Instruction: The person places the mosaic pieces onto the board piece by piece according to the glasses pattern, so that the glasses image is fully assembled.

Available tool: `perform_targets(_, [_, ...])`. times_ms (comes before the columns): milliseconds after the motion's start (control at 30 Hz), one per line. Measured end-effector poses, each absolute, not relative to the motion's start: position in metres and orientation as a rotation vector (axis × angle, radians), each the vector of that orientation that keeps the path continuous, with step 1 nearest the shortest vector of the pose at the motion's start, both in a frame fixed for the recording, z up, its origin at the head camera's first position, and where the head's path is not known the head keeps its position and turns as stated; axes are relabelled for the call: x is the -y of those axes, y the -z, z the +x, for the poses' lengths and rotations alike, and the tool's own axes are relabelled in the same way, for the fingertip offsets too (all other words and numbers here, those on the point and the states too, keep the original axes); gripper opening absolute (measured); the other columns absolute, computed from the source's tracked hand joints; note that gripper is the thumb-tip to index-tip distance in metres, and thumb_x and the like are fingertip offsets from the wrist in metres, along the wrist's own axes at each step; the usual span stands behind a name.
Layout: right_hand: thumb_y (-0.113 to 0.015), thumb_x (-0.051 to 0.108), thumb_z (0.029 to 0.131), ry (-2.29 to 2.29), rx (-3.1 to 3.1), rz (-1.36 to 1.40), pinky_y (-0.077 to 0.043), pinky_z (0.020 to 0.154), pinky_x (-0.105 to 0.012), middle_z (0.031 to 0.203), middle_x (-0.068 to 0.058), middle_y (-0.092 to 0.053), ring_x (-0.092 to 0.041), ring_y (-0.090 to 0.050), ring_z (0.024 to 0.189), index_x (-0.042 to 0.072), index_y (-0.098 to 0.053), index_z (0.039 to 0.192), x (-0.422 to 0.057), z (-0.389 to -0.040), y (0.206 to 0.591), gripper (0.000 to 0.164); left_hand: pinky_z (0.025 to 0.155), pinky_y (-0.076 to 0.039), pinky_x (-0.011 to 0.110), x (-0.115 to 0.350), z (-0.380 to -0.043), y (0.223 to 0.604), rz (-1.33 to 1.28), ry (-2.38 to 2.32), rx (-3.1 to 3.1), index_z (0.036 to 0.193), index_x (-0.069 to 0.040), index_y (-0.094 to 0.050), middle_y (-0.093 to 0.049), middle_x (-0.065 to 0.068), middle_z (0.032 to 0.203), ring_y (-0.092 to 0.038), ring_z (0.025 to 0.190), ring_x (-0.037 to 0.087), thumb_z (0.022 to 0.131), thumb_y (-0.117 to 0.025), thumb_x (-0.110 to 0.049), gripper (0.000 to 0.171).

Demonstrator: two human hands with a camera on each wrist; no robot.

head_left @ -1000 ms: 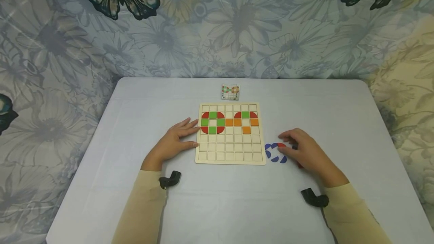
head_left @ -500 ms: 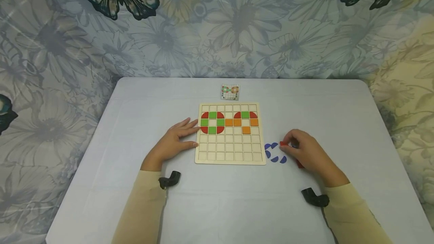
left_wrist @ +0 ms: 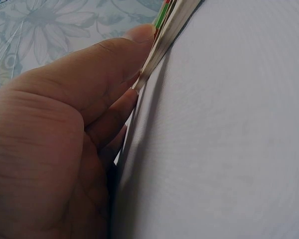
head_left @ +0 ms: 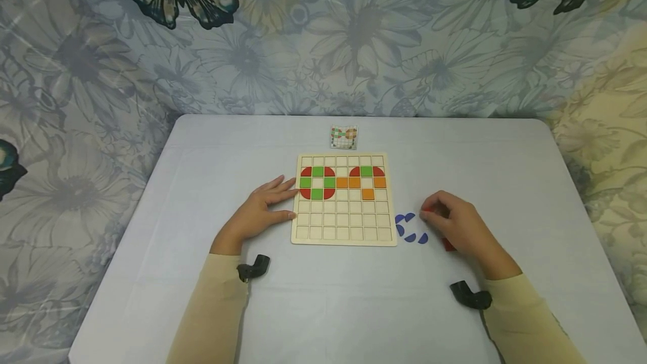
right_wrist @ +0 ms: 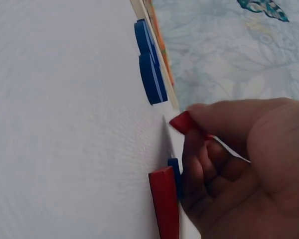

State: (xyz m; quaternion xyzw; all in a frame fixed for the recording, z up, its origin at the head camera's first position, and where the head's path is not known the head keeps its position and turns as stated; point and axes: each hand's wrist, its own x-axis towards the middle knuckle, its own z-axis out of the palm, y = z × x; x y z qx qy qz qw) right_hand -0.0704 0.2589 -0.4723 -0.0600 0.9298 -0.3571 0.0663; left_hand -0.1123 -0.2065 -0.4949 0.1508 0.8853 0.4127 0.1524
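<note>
In the head view a wooden grid board (head_left: pixel 342 235) lies mid-table, with red, green and orange pieces set in its upper rows. My left hand (head_left: pixel 255 209) rests at its left edge, fingers spread and fairly straight; the left wrist view has the thumb (left_wrist: pixel 134 37) right at the board's edge. To the right of the board, my right hand (head_left: pixel 452 223) pinches a small red piece (right_wrist: pixel 181 122) between thumb and fingers, above the table. Beneath that hand lie another red piece (right_wrist: pixel 164 201) and a blue piece (right_wrist: pixel 175 177), partly hidden by the fingers.
Several blue half-round pieces (head_left: pixel 410 237) lie between the board and my right hand. A small pattern card (head_left: pixel 343 137) sits beyond the board's far edge. A flowered cloth (head_left: pixel 354 44) hangs behind the white table (head_left: pixel 343 308).
My right hand has picked up the red piece from beside the blue ones and drawn it slightly right. The left hand has stayed at the board's edge.
</note>
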Motion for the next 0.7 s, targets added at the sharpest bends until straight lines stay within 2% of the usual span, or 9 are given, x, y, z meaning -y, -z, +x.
perform_targets(233, [-0.078,0.010,0.103,1.159,-2.795,-0.181,-0.051,0.081,-0.028,0.119,-0.009,-0.072,-0.027,-0.060,0.101,0.006,-0.077,0.128,-0.257,-0.070,0.468,0.026,0.129,-0.015,0.060,0.207,-0.113,0.495,0.437,-1.183,-2.541,0.155,-0.025,-0.064,-0.040,-0.020,0.167,-0.017,0.164,0.017,0.094,-0.089,-0.037,0.066])
perform_targets(400, [-0.078,0.009,0.102,1.193,-2.779,-0.170,-0.050,0.075,-0.027,0.108,-0.008,-0.070,-0.027,-0.058,0.094,0.007,-0.074,0.119,-0.254,-0.072,0.467,0.018,0.129,-0.015,0.061,0.207,-0.113,0.496,0.442,-1.185,-2.543,0.155,-0.025,-0.064,-0.040,-0.020,0.167,-0.017,0.164,0.018,0.094,-0.089,-0.037,0.066])
perform_targets(533, [-0.080,0.010,0.101,1.194,-2.775,-0.163,-0.049,0.076,-0.030,0.100,-0.006,-0.068,-0.026,-0.059,0.091,0.009,-0.072,0.114,-0.249,-0.075,0.465,0.015,0.129,-0.015,0.061,0.207,-0.113,0.496,0.440,-1.182,-2.544,0.155,-0.025,-0.064,-0.040,-0.020,0.167,-0.017,0.164,0.018,0.094,-0.089,-0.037,0.067])
perform_targets(700, [-0.082,0.011,0.100,1.237,-2.765,-0.189,-0.050,0.074,-0.025,0.096,-0.004,-0.068,-0.025,-0.060,0.087,0.008,-0.071,0.111,-0.240,-0.080,0.462,0.016,0.129,-0.015,0.061,0.206,-0.113,0.495,0.435,-1.183,-2.542,0.155,-0.026,-0.064,-0.040,-0.020,0.167,-0.017,0.164,0.018,0.094,-0.089,-0.037,0.066])
